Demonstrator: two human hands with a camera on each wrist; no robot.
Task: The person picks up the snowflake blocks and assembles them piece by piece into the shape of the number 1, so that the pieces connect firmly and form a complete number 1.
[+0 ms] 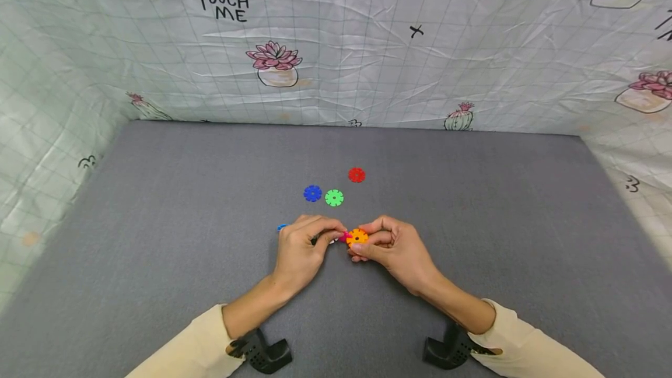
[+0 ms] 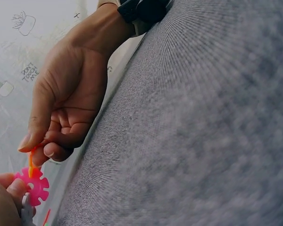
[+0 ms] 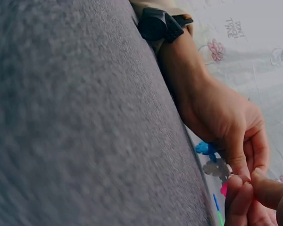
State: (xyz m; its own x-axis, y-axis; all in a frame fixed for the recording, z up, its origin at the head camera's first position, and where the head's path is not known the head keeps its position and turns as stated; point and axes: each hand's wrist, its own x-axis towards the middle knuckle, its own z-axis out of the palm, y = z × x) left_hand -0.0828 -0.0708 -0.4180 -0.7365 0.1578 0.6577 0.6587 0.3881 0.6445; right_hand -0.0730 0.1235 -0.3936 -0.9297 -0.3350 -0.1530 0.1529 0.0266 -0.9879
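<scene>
My right hand (image 1: 400, 252) pinches an orange notched plastic disc (image 1: 359, 234) between thumb and fingers. My left hand (image 1: 303, 249) grips a pink notched disc (image 2: 40, 188) facing it. In the left wrist view the orange disc stands edge-on, its rim meeting the pink disc's edge. A white disc (image 3: 215, 168) and a light blue disc (image 3: 205, 149) sit beside the pink one in the right wrist view, appearing joined in a chain under the left hand. From the head view, left fingers mostly cover this chain.
Beyond the hands, a dark blue disc (image 1: 312, 193), a green disc (image 1: 334, 198) and a red disc (image 1: 357, 175) lie flat on the grey table (image 1: 210, 191). A printed cloth (image 1: 341, 45) hangs behind the table's far edge.
</scene>
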